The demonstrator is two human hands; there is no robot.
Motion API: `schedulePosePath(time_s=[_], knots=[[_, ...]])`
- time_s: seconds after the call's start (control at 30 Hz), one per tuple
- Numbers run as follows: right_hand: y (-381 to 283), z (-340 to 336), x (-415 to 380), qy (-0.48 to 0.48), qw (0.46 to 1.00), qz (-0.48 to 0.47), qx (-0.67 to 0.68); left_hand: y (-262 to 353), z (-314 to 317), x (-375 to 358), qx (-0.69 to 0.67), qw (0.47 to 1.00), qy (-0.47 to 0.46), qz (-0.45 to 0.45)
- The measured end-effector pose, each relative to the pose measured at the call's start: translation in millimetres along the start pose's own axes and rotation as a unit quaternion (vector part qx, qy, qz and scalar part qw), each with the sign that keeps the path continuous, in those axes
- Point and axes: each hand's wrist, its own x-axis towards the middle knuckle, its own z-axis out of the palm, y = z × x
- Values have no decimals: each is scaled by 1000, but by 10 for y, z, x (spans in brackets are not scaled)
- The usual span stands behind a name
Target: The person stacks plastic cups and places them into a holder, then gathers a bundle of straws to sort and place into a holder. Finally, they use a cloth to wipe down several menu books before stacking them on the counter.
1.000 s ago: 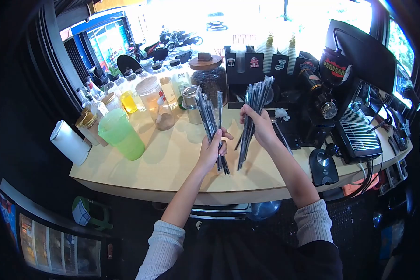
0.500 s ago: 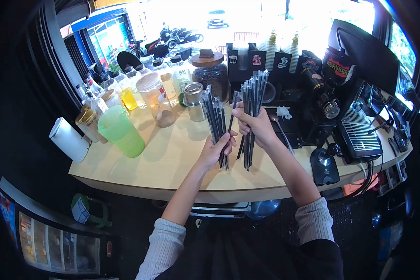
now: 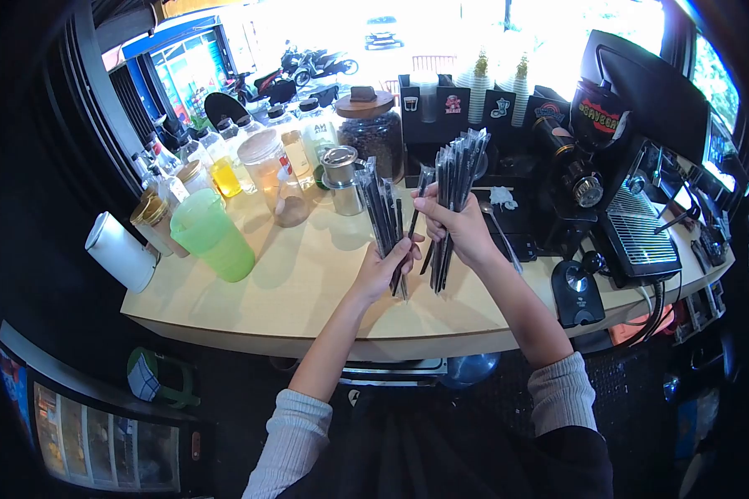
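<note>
Above the wooden counter [image 3: 308,291], my left hand [image 3: 389,264] is closed round a bundle of black straws [image 3: 379,204] in clear wrappers. My right hand [image 3: 459,223] is wrapped round a fuller bundle of wrapped black straws [image 3: 453,170], held upright just to the right. Between the bundles a single straw [image 3: 419,195] slants, its upper part at my right thumb and its lower end at my left fingers. The metal drip filter [image 3: 341,170] stands behind my left hand's bundle.
A green pitcher [image 3: 214,237], a white pitcher [image 3: 121,251], bottles and a lidded jar [image 3: 273,179] stand at the left. Behind are a dark jar [image 3: 370,137] and stacked cups [image 3: 479,87]. A grinder [image 3: 578,170] and espresso machine [image 3: 641,237] are at the right.
The right bundle has risen slightly and tilts a little more to the right. Both hands keep their hold, and the view has shifted slightly.
</note>
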Motion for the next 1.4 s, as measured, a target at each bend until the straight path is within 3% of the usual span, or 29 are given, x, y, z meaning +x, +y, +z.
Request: schedulePosePath(time_s=[0.33,0.43,0.5,0.57,0.63,0.7,0.77,0.83,0.87,0.9,0.97,1.0,1.03,1.1,1.23,1.4], knots=[[28,-43,20,33,998,8,-47,69,114,1,16,1000,14,6],[7,-85,42,59,998,-27,3,90,93,22,47,997,50,-18],[-159,-120,42,95,991,-97,23,0,-18,110,45,981,188,7],[-250,-104,3,104,988,-114,27,-2,-164,137,-8,975,222,-8],[-238,-112,-5,107,963,-218,-114,-7,-264,193,-23,979,200,-37],[-123,-137,-71,64,958,-211,-184,107,-198,236,-69,983,154,-72],[112,-185,-50,-65,869,-300,-388,174,-137,283,-115,982,107,-106],[171,-125,-93,-148,844,-316,-408,191,-74,335,-187,975,82,-83],[100,-63,-168,-171,845,-266,-432,305,71,322,-152,974,149,-71],[106,-79,-163,-171,845,-267,-432,271,16,331,-151,975,149,-70],[161,-136,-145,-197,859,-197,-431,233,-103,322,-160,984,58,-58],[198,-130,-140,-121,894,-213,-375,311,-68,279,-130,983,94,-90],[181,-152,-118,-121,894,-213,-374,271,-96,266,-129,983,94,-90],[63,-161,-34,7,981,-7,-192,231,-108,222,-187,976,-6,-112],[92,-164,100,7,997,70,-41,183,39,127,-83,983,-43,-156],[171,-245,177,18,999,38,2,161,82,124,9,991,-25,-128]])
